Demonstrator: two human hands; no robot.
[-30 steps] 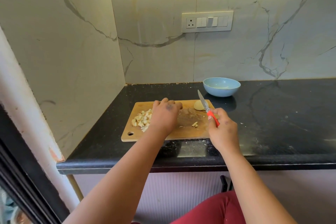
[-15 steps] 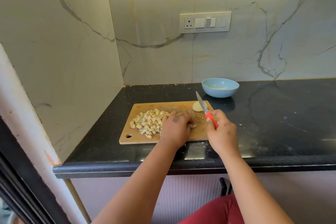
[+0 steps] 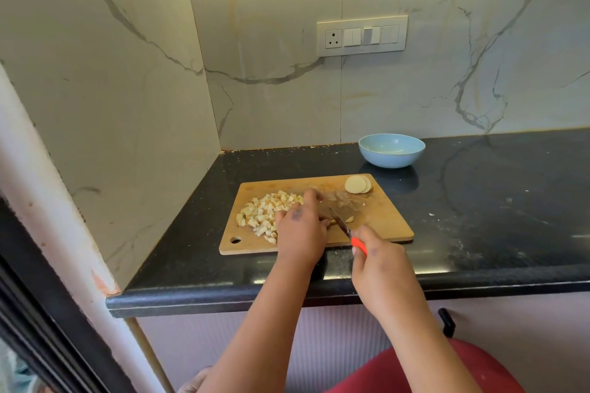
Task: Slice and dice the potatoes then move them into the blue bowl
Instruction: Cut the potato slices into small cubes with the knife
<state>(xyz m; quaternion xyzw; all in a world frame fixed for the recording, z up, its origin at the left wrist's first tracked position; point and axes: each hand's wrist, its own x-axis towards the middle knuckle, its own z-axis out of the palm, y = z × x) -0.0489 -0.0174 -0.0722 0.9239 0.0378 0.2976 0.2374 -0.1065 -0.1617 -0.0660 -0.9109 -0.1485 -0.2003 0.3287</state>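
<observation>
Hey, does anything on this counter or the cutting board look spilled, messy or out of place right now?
Only small things. Pale specks and smears dust the black countertop right of the cutting board, like cutting residue. The blue bowl is upright and looks empty; diced potato stays on the board.

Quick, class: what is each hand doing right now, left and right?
Left hand: fingers curled, holding down a potato piece on the cutting board.
Right hand: gripping the knife.
</observation>
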